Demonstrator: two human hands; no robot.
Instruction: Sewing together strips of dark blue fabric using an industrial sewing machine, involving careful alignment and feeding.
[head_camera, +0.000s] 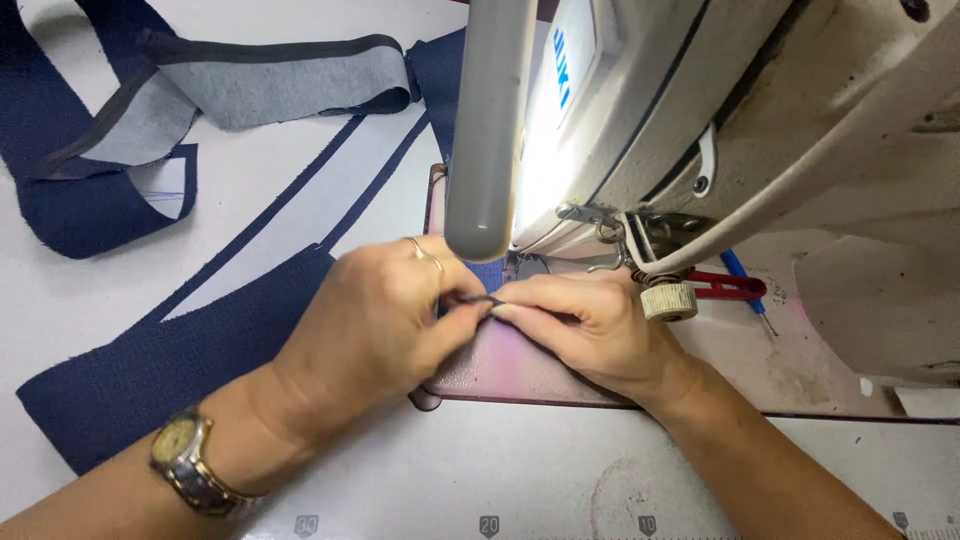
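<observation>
Dark thin strip (482, 299), pinched at the meeting point of both hands, just in front of the needle area of a sewing machine (760, 130) and over its metal bed plate (510, 370). Left hand (375, 320) curled, thumb and forefinger closed on the strip's left end; ring on one finger, wristwatch (185, 462) on the wrist. Right hand (590, 325) lying low on the plate, fingertips pressed against the strip's right end, touching the left hand's fingertips. Whether the strip joins the cloth below, hard to tell.

Under the left hand and spreading away to the left: navy fabric (150, 370), flat on the pale counter (500, 470), with two narrow navy bands running up and away. Farther back, top left: a looped piece of navy cloth with grey lining (270, 85), well apart from the hands.

Directly above the hands: a grey cylindrical lamp arm (487, 130), bright light shining beside it. Right of the right hand: a small cream knurled knob (668, 301), then red-handled snips (728, 287) and a blue tool (745, 285) lying on the machine bed. Along the near counter edge, a printed measuring scale (490, 525).
</observation>
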